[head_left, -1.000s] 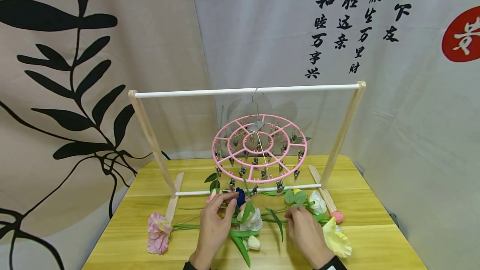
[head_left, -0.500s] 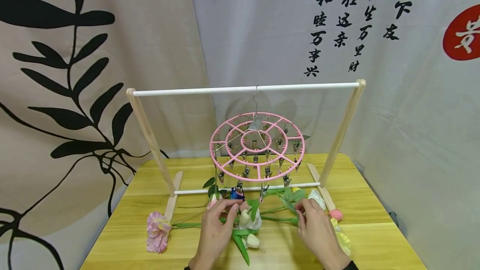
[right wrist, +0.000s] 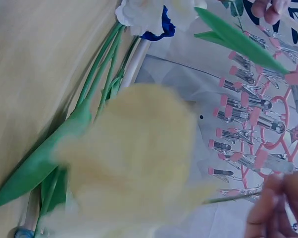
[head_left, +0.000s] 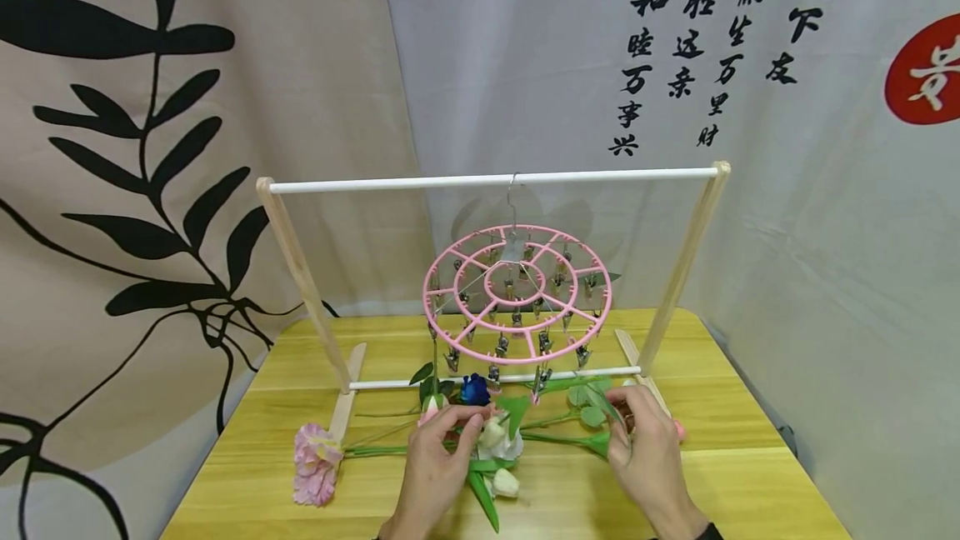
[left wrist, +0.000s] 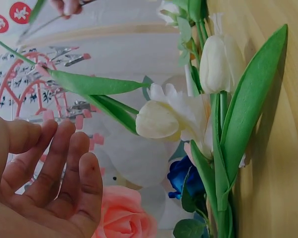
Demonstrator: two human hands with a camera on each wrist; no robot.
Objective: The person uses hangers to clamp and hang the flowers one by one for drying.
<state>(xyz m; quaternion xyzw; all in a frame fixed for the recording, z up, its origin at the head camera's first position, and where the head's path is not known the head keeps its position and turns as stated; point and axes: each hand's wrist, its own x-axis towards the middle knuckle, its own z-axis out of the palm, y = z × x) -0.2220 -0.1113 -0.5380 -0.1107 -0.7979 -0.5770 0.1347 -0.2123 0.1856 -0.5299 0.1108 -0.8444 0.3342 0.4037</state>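
Right grip pinches a thin stem; yellow flower, blurred, hangs below it, near a green leaf over the counter. Left grip loosely curled, nothing visible in it, beside clipped white tulip. Probably best: steady pink hanger, keep bloom off leaves.

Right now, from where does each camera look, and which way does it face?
Head: worn on the head, facing forward and down at the table and pink hanger; left hand and right hand show.
Left wrist: worn there, facing forward past the left hand to white tulips; right hand at top edge.
Right wrist: worn there, facing forward past a blurred yellow flower to clips; both hands partly show.
Both wrist pictures lie sideways, sharing the pink hanger.
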